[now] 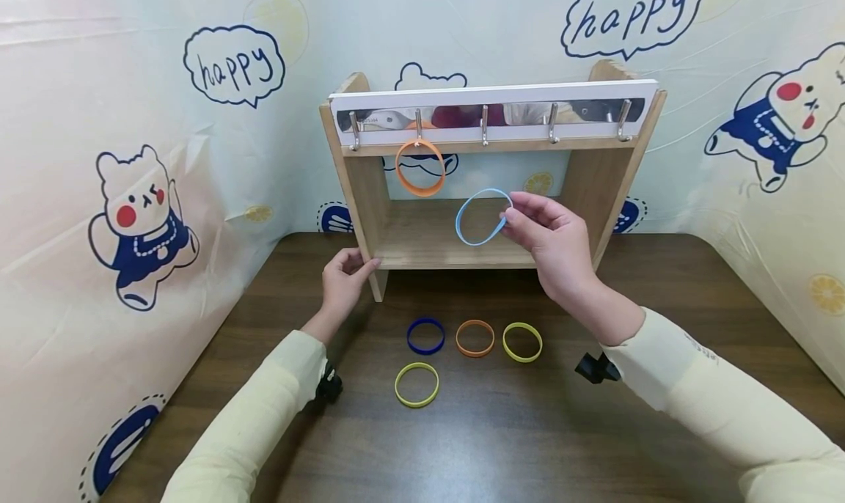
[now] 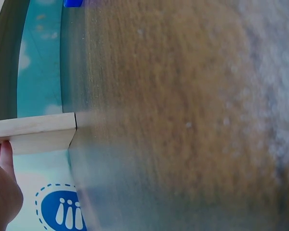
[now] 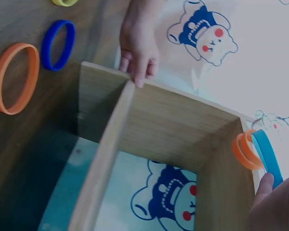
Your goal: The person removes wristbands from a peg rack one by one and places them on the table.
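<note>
My right hand (image 1: pixel 561 250) pinches a light blue wristband (image 1: pixel 472 243) between thumb and fingers, in front of the wooden shelf (image 1: pixel 429 232). In the right wrist view this band (image 3: pixel 268 156) appears close to the hung orange one. An orange wristband (image 1: pixel 421 191) hangs from the second hook (image 1: pixel 419 125) from the left on the shelf's white rail (image 1: pixel 455 140). With thumb and fingers my left hand (image 1: pixel 343 287) grips the lower front edge of the shelf's left side panel (image 1: pixel 356 217). The left wrist view shows only part of this hand (image 2: pixel 5 187) at the panel.
On the brown table (image 1: pixel 462 444) before the shelf lie a dark blue wristband (image 1: pixel 425 352), an orange wristband (image 1: pixel 475 355), a yellow wristband (image 1: pixel 522 360) and, nearer, another yellow wristband (image 1: pixel 416 405). Several metal hooks line the rail. A printed cloth (image 1: pixel 224 166) encloses the table's back and sides.
</note>
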### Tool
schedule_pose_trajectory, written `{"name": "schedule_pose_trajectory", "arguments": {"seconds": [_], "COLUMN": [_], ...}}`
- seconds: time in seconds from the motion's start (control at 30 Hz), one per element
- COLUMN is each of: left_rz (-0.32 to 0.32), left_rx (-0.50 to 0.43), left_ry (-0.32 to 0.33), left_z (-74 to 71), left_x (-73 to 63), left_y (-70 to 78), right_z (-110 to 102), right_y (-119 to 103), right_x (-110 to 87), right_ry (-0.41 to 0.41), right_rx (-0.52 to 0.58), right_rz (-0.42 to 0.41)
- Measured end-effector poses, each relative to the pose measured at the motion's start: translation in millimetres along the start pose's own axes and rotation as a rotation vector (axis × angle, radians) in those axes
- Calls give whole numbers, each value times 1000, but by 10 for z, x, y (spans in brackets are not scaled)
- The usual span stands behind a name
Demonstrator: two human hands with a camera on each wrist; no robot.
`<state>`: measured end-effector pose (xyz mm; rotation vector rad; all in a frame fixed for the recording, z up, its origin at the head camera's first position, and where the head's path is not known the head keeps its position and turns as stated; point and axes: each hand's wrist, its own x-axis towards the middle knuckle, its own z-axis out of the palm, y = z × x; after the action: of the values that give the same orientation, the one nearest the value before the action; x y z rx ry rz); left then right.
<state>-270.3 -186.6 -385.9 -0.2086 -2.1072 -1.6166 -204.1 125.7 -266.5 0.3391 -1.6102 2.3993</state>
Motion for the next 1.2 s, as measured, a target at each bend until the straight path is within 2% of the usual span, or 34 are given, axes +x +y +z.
{"name": "schedule_pose_trajectory", "arguments": {"seconds": [0.13, 0.3, 0.67, 1.2], "left_rz": [-12, -10, -14, -12], "left_rx": [-10, 1, 11, 3], "left_ry": [-7, -8, -11, -7], "left_z": [0, 2, 0, 1], "left_x": [1, -1, 7, 15], "left_y": [4, 7, -3, -21], "right_z": [-36, -56, -144, -273], "right_y": [86, 193, 409, 753], "right_x": [-59, -156, -311, -562], "right_ry": [-29, -63, -79, -151], "right_rx": [1, -51, -111, -231], "right_rz": [28, 80, 169, 309]}}
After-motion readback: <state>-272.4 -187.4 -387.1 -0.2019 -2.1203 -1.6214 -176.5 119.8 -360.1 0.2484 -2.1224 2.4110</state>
